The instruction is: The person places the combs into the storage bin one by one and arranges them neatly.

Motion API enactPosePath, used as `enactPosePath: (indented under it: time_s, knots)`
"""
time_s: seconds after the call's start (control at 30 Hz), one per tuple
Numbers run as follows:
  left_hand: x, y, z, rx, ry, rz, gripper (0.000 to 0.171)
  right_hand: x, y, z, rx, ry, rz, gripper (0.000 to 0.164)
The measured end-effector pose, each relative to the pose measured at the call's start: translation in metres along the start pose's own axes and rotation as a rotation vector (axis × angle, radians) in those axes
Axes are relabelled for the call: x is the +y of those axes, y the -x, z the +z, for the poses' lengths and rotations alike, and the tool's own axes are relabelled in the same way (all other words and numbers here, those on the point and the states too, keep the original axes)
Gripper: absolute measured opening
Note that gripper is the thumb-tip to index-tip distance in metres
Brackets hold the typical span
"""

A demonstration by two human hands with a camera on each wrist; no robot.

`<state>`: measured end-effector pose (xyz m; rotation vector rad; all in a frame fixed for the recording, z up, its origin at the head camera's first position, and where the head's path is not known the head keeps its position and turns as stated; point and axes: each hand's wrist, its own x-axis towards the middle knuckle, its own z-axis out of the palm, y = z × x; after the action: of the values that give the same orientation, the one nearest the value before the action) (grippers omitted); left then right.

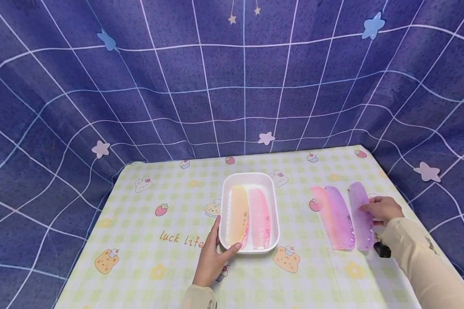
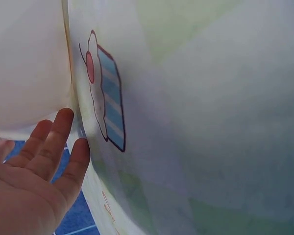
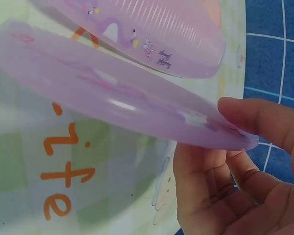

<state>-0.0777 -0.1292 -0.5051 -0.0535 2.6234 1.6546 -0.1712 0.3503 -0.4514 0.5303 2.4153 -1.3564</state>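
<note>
My right hand [image 1: 384, 209] pinches a translucent lavender comb [image 1: 358, 214] between thumb and fingers, by its right edge in the head view. In the right wrist view this comb [image 3: 103, 93] is tilted, its near end between thumb and fingertips. Just left of it lies a purple-and-pink comb [image 1: 342, 223], with a pinker comb [image 1: 319, 195] partly hidden beneath. My left hand [image 1: 212, 257] rests against the near left corner of a white tray [image 1: 276, 223], thumb at the front rim, fairly straight fingers along the outside. Inside the tray lie a yellow comb [image 1: 238, 210] and a pink comb [image 1: 259, 214], side by side.
A checked, cartoon-printed cloth [image 1: 139, 231] covers the table. Behind and beside it hangs a blue grid-patterned curtain [image 1: 224, 103] with star shapes. A small black object [image 1: 382, 249] shows under the right wrist.
</note>
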Motion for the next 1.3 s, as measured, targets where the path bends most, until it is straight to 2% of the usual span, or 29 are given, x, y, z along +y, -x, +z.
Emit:
enactPosePath:
  time_s: [0.3,0.7,1.3]
  knots:
    - [0.0,0.0,0.0,0.001,-0.015,-0.005,0.102,-0.005,0.003,-0.004,0.056,-0.016,-0.021,0.041]
    - [0.0,-0.001,-0.001,-0.002,-0.01,-0.019,0.101,-0.028,0.012,-0.003,0.09,0.016,-0.089,0.043]
    - [-0.001,-0.001,0.0,0.005,-0.004,-0.013,0.103,-0.07,0.034,0.018,0.088,0.014,-0.208,0.045]
